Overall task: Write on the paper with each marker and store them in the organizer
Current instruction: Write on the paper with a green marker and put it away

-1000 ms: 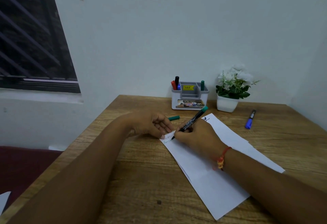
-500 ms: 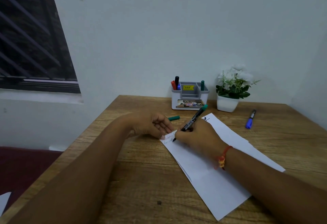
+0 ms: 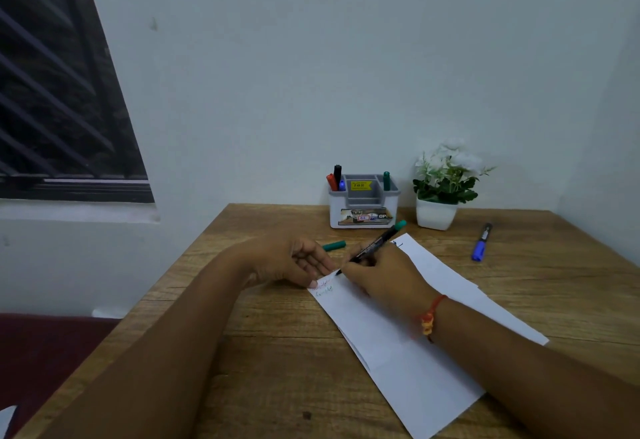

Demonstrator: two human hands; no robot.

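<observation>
Little changed: your right hand (image 3: 388,276) kept pinching the green marker (image 3: 375,244), tip just wiggling at the far left corner of the paper (image 3: 433,362). Your left hand (image 3: 287,258) stayed flat, fingertips pinning that corner. Writing looked unfinished; the green cap (image 3: 334,245) and blue marker (image 3: 480,243) lay outside the organizer (image 3: 363,210).

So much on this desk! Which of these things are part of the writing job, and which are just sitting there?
Part of the job:
paper; green marker held in the right hand; left hand touching the paper's corner; green cap; blue marker; organizer.

Just lying about:
potted plant; window.
</observation>
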